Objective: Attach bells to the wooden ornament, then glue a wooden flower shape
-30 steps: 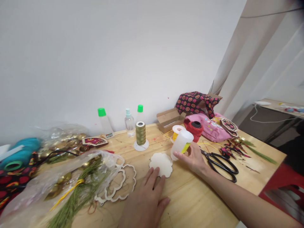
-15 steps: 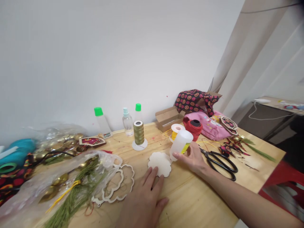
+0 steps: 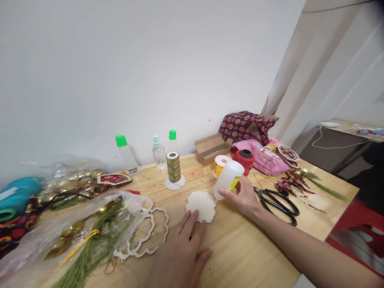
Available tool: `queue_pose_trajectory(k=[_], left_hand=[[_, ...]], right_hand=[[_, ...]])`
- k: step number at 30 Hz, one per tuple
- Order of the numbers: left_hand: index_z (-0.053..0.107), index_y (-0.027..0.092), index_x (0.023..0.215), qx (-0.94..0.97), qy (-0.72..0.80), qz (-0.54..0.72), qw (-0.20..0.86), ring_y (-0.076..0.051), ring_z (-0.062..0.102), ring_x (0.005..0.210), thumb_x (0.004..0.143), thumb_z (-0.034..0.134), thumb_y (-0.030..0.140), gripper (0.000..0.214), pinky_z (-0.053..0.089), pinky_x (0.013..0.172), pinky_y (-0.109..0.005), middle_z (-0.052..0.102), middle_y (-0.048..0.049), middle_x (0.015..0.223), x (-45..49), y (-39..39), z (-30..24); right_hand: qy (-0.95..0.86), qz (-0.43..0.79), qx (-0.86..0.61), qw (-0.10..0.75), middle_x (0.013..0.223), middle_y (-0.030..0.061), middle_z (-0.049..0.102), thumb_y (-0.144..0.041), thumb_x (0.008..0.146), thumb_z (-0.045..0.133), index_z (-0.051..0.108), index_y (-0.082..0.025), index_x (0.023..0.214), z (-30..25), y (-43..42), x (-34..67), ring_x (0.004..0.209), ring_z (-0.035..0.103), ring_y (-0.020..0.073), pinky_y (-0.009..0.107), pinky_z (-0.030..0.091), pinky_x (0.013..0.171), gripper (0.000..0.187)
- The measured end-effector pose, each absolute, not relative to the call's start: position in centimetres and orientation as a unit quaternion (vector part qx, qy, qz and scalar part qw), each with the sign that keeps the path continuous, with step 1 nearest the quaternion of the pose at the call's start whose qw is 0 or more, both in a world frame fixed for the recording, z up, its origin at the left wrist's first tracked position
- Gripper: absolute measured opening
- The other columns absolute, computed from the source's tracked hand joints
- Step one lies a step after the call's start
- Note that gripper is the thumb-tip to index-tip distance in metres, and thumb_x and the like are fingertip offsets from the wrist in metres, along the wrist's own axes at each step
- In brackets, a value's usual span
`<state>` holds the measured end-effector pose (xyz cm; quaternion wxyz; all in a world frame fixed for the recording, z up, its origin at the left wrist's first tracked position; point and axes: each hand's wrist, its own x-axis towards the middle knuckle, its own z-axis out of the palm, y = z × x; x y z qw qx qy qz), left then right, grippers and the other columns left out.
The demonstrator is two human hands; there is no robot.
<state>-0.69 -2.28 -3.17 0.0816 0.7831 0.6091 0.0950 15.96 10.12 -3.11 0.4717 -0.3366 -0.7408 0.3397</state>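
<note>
My right hand (image 3: 244,196) grips a white plastic bottle (image 3: 229,179) with a yellow-green label, tilted with its nozzle end down at the edge of a cream flower-shaped cutout (image 3: 200,205) on the wooden table (image 3: 240,252). My left hand (image 3: 180,254) lies flat on the table with fingers stretched out, its fingertips pressing the near edge of that cutout. Two scalloped cutout frames (image 3: 147,236) lie just left of my left hand.
Black scissors (image 3: 279,202) lie right of my right hand. Behind stand a gold thread spool (image 3: 173,168), three small bottles (image 3: 158,153), a cardboard box (image 3: 208,147), red and yellow spools (image 3: 244,158) and pink fabric (image 3: 265,158). A plastic bag with green stalks and gold pieces (image 3: 84,236) fills the left.
Both hands keep the same grip and place on the cutout and bottle. Only the view has drifted slightly, so everything sits a little lower-left to upper in frame.
</note>
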Motion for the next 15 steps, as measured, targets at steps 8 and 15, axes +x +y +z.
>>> queue_pose_trajectory(k=[8,15], left_hand=[[0.047,0.022,0.116,0.784,0.612,0.071,0.076,-0.024,0.036,0.116,0.078,0.042,0.034,0.040,0.041,0.088,-0.039,0.038,-0.0059,0.129,-0.65,-2.24,-3.15],[0.046,0.023,0.116,0.786,0.610,0.072,0.077,-0.024,0.037,0.116,0.078,0.042,0.035,0.040,0.042,0.088,-0.037,0.038,-0.0049,0.129,-0.67,-2.18,-2.91]], right_hand=[[-0.772,0.335,-0.314,0.440,0.070,0.0030,0.056,-0.037,0.064,0.060,0.052,-0.016,0.073,-3.50,9.92,15.91,0.066,0.053,0.0177,0.029,0.044,0.061,0.024],[-0.699,0.355,-0.350,0.512,0.072,0.0040,0.059,-0.038,0.060,0.064,0.053,-0.017,0.075,-3.18,10.44,16.00,0.067,0.056,0.0193,0.031,0.047,0.062,0.028]])
